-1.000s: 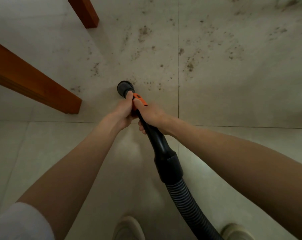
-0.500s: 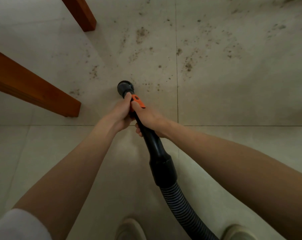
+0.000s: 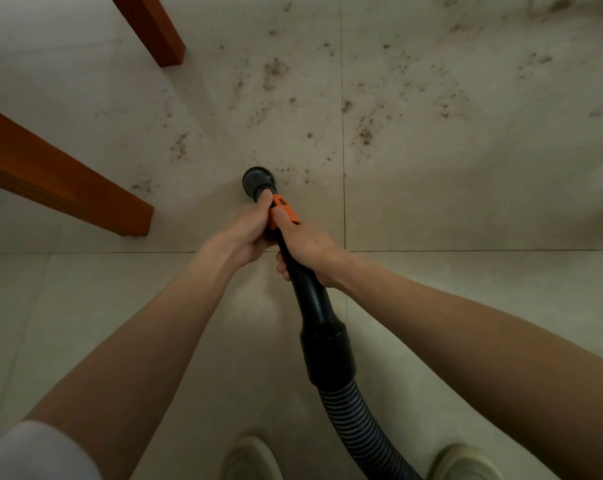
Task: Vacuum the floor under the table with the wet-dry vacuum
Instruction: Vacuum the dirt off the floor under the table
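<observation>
Left hand (image 3: 249, 230) and right hand (image 3: 301, 245) both grip the vacuum wand (image 3: 305, 289) for steady aim. Nozzle (image 3: 258, 181) points at floor (image 3: 466, 202); debris (image 3: 364, 133) lies toward 12 and 1 o'clock, worktop legs (image 3: 68, 181) at 10 o'clock.

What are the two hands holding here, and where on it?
Both grip the vacuum wand: left hand just behind the nozzle, right hand at the orange collar.

Two wooden table legs (image 3: 68, 174) (image 3: 151, 27) stand left and upper left of the nozzle (image 3: 258, 181), well apart from it; open gap between them. Dirt-speckled tile floor (image 3: 449, 161) ahead and right lies open. Hose (image 3: 358, 431) trails back between both shoes
</observation>
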